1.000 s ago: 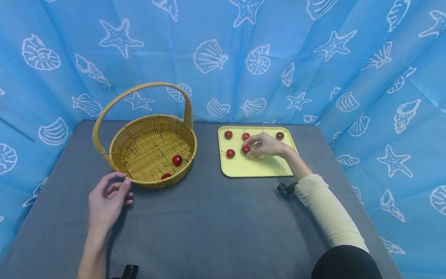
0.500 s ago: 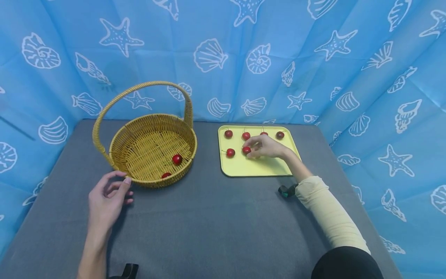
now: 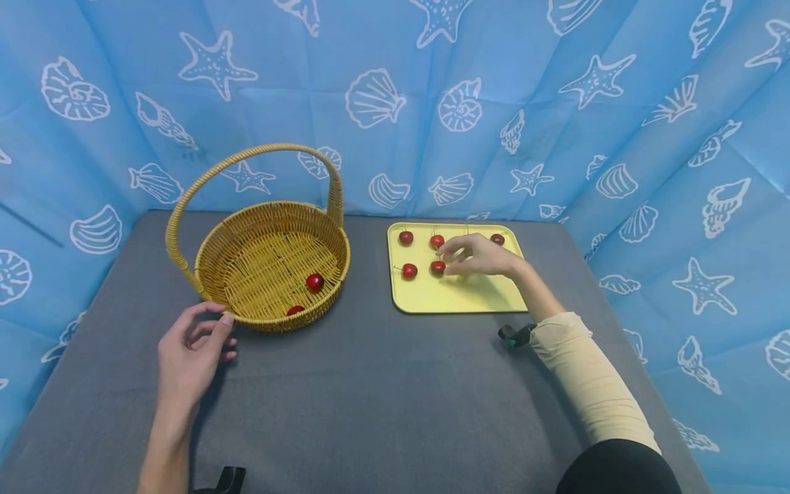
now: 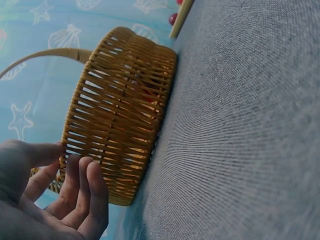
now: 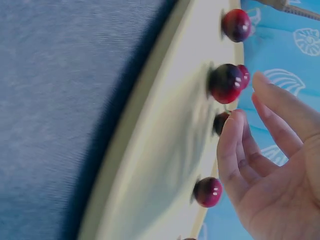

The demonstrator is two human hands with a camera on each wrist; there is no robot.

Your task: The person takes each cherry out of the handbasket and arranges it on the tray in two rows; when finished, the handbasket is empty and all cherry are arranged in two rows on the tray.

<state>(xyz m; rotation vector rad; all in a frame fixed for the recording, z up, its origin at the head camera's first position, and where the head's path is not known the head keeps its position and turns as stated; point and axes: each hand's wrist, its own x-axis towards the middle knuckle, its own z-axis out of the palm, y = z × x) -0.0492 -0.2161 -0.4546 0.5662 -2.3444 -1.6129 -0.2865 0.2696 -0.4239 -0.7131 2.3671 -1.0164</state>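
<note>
My left hand (image 3: 190, 353) pinches the near-left rim of a woven yellow basket (image 3: 271, 324) between thumb and fingers. In the left wrist view the fingertips lie around that rim (image 4: 70, 120). Two red cherries (image 3: 315, 283) are inside the basket, one partly hidden by its near wall. Over a yellow tray (image 3: 426, 298) is my right hand (image 3: 481, 255), its fingers parted and holding nothing. Just left of its fingertips a cherry (image 3: 437, 267) rests on the tray. Several more stemmed cherries (image 3: 409, 271) lie there, one hidden behind the hand except for its stem.
A tall arched handle (image 3: 247, 154) rises over the basket. Grey cloth (image 3: 382, 398) covers the table. Blue curtain (image 3: 395, 62) with shell and starfish prints hangs at the back and sides. A dark strap piece (image 3: 515, 335) sits by the right wrist.
My right hand has let go of the cherry on the tray and drawn slightly to the right of it. The left hand and the basket have stayed put.
</note>
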